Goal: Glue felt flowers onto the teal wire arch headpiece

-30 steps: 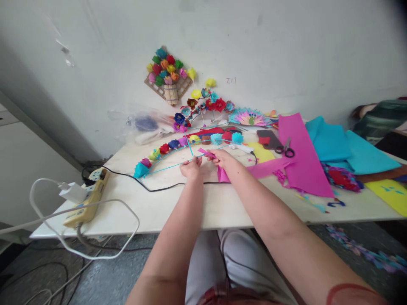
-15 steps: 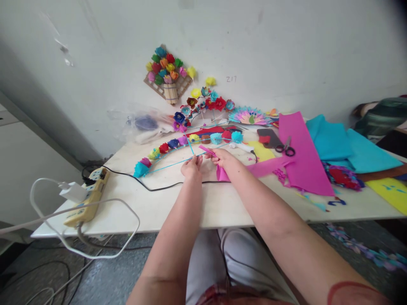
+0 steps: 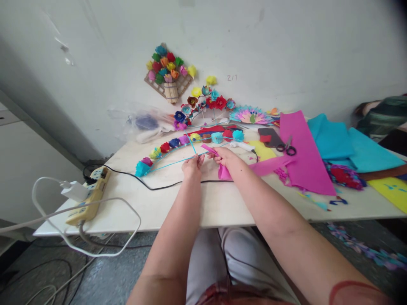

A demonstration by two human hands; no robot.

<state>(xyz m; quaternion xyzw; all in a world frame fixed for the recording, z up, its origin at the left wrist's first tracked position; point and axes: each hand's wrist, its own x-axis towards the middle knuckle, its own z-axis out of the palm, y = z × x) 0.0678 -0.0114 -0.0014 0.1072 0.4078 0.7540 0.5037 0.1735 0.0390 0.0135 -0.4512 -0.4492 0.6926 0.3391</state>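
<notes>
My left hand [image 3: 192,164] is closed in a pinch at the near end of a thin blue stick [image 3: 190,143], where it meets a blue line of a bow-shaped frame. Colourful paper flowers [image 3: 174,143] run along the frame's curved side. Just to the right, my right hand [image 3: 224,156] is closed on a pink crepe paper strip [image 3: 208,148]. One end of the strip sticks out past the fingertips toward the left; more of it hangs below the palm and trails right across the table. The fingertips of both hands are close together but apart.
A white glue gun [image 3: 242,146] lies beyond my right wrist, near scissors [image 3: 286,148] and a large pink paper sheet [image 3: 305,152]. Blue paper [image 3: 372,148] lies farther right. A black cord [image 3: 152,188] crosses the table to a power strip [image 3: 90,203]. Finished flowers [image 3: 219,102] stand by the wall.
</notes>
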